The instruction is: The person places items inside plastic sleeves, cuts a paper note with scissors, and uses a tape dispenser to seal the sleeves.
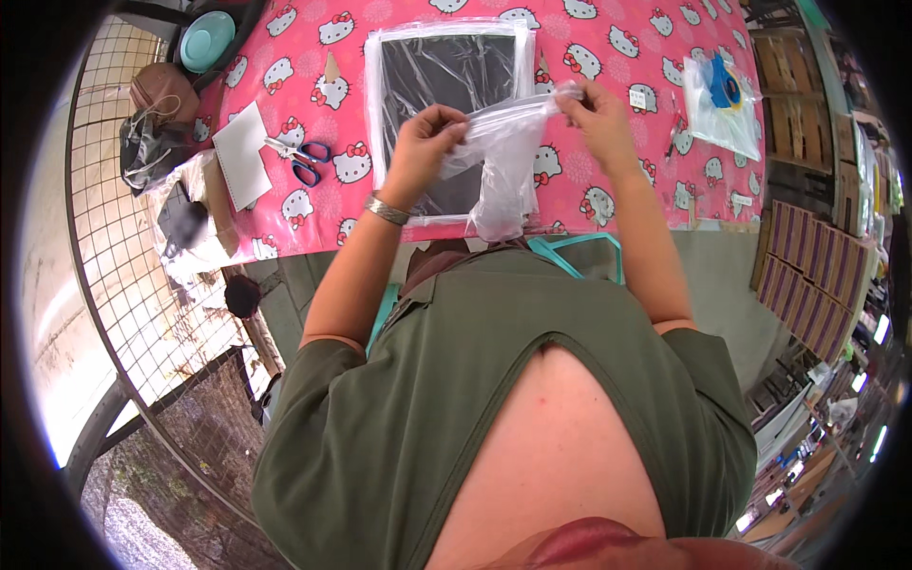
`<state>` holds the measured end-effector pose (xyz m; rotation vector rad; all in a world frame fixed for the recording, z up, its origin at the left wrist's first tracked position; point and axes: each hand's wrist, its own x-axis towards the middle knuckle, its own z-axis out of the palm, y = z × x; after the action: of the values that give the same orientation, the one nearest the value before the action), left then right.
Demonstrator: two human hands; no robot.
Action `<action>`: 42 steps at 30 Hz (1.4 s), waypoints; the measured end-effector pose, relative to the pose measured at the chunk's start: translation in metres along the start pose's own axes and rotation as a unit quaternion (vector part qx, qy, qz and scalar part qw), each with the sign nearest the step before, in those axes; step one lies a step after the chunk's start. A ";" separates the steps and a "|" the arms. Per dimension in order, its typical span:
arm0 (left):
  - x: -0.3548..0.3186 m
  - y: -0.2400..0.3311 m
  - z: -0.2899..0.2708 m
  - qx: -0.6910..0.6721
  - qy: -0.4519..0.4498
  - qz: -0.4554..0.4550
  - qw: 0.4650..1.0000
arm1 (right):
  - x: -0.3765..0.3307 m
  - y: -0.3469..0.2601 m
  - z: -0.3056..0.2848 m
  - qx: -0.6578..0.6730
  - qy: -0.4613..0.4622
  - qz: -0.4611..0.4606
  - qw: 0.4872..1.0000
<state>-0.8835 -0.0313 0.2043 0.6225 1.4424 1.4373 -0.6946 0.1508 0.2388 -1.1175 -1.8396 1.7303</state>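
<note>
Between my two hands a clear plastic bag point(511, 166) is stretched out, its bunched upper edge running from one hand to the other and its loose part hanging down. My left hand point(427, 147), with a band on the wrist, pinches the left end. The right end is pinched by my right hand point(597, 116), held slightly higher. Beneath them a black rectangular panel point(442, 71) with a pale border lies on the table under clear, wrinkled plastic. The bag and my left hand cover part of this panel.
A pink patterned cloth point(332, 90) covers the table. Blue-handled scissors point(302, 160) lie beside a white notepad point(243, 157) at left. At right, a blue and yellow tape dispenser point(725, 90) rests on clear plastic bags point(712, 128). Further left are a teal bowl point(207, 42) and dark bags point(157, 147).
</note>
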 end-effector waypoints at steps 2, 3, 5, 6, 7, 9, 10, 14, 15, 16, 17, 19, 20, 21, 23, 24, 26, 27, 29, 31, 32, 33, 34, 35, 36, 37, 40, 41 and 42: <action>0.001 0.003 -0.017 -0.011 -0.011 -0.017 1.000 | -0.004 0.007 -0.017 -0.100 -0.065 0.028 0.992; 0.001 0.003 -0.021 -0.038 -0.012 -0.026 0.999 | -0.005 0.013 -0.014 -0.062 -0.053 0.017 0.997; -0.002 0.001 -0.018 -0.090 0.016 -0.050 0.995 | -0.006 0.023 -0.003 0.016 -0.030 -0.002 0.999; -0.005 0.000 -0.015 -0.063 0.017 -0.058 0.996 | -0.006 0.023 0.001 0.109 -0.002 0.002 0.994; -0.007 -0.001 -0.011 -0.037 0.018 -0.067 0.997 | -0.005 0.023 0.005 0.201 0.026 0.007 0.979; -0.014 -0.005 0.002 0.001 0.026 -0.074 0.997 | -0.006 0.021 0.014 0.291 0.064 0.007 0.954; -0.016 -0.007 0.005 0.017 0.019 -0.082 0.996 | -0.005 0.021 0.017 0.291 0.072 0.002 0.954; -0.015 -0.007 0.002 0.033 0.038 -0.052 0.997 | 0.010 0.023 0.019 0.214 0.114 0.027 0.970; -0.011 -0.002 -0.003 0.026 0.053 -0.047 0.997 | 0.015 0.028 0.015 0.216 0.095 0.022 0.971; -0.007 0.004 -0.008 0.027 0.068 -0.027 0.997 | 0.018 0.032 0.009 0.217 0.077 0.018 0.973; -0.004 0.013 -0.015 0.016 0.052 -0.018 0.998 | 0.021 0.035 0.007 0.221 0.055 0.012 0.974; -0.005 0.029 -0.025 -0.001 0.004 -0.019 1.000 | 0.018 0.029 0.012 0.232 0.088 0.030 0.968; -0.009 0.037 -0.028 -0.006 -0.026 -0.028 0.999 | 0.018 0.022 0.013 0.238 0.104 0.038 0.965; -0.012 0.041 -0.031 -0.011 -0.054 -0.037 0.998 | 0.020 0.013 0.012 0.190 0.019 0.016 0.981; -0.017 0.045 -0.045 0.033 -0.080 -0.068 0.994 | 0.024 -0.004 0.008 0.091 -0.150 -0.030 0.984; -0.019 0.048 -0.054 0.055 -0.095 -0.083 0.991 | 0.025 -0.005 0.006 0.040 -0.160 -0.011 0.986; -0.017 0.035 -0.071 0.005 -0.050 -0.100 0.994 | 0.032 -0.005 -0.001 -0.061 -0.178 0.027 0.982; -0.016 0.035 -0.068 -0.020 -0.026 -0.074 0.997 | 0.038 0.000 -0.006 -0.124 -0.157 0.007 0.980; -0.013 0.032 -0.063 -0.046 -0.008 -0.028 0.999 | 0.051 0.012 -0.010 -0.248 -0.118 -0.034 0.961; -0.009 0.026 -0.058 -0.046 -0.009 0.005 0.999 | 0.039 -0.019 0.025 -0.331 -0.038 -0.298 0.894; -0.006 0.026 -0.051 -0.044 -0.018 0.022 0.999 | 0.035 -0.030 0.039 -0.336 -0.034 -0.373 0.864; -0.004 0.030 -0.042 -0.062 -0.035 0.030 0.997 | 0.033 -0.041 0.055 -0.342 -0.027 -0.447 0.826; -0.002 0.035 -0.033 -0.080 -0.053 0.038 0.995 | 0.032 -0.046 0.067 -0.320 -0.067 -0.474 0.818; 0.000 0.041 -0.028 -0.098 -0.072 0.048 0.991 | 0.033 -0.045 0.068 -0.295 -0.114 -0.443 0.839; 0.001 0.047 -0.026 -0.069 -0.062 0.052 0.994 | 0.033 -0.043 0.071 -0.269 -0.157 -0.408 0.858; -0.001 0.054 -0.025 -0.040 -0.051 0.055 0.996 | 0.037 -0.035 0.068 -0.235 -0.209 -0.311 0.897; -0.008 0.059 -0.026 -0.002 0.000 0.043 0.999 | 0.033 -0.033 0.061 -0.160 -0.254 -0.148 0.943; -0.010 0.061 -0.026 0.003 0.018 0.036 0.999 | 0.028 -0.036 0.059 -0.141 -0.248 -0.116 0.951; -0.012 0.057 -0.030 -0.001 0.026 0.014 1.000 | 0.024 -0.037 0.060 -0.158 -0.241 -0.120 0.950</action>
<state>-0.9200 -0.0457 0.2562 0.6102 1.4784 1.4870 -0.7643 0.1318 0.2579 -0.5560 -2.4979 1.7060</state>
